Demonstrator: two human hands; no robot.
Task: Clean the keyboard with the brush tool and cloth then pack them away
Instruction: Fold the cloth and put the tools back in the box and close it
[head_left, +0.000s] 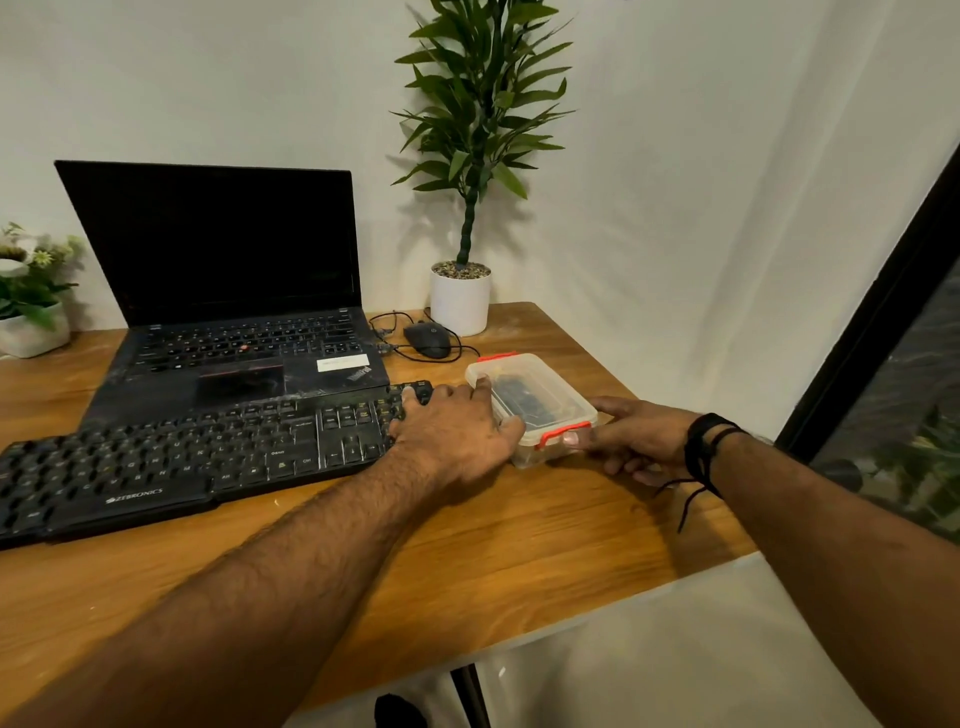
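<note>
A clear plastic lidded box with red clips (535, 405), lying just right of the black keyboard (197, 457), is clasped by the left hand (457, 431) and the right hand (634, 439); the right thumb is pressed on the near clip.

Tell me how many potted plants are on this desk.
2: a tall leafy plant in a white pot at the back, right of the laptop, and a small flowering plant at the far left edge.

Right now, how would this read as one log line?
left hand holds container side | right hand at red latch | lid on | keyboard untouched
</note>
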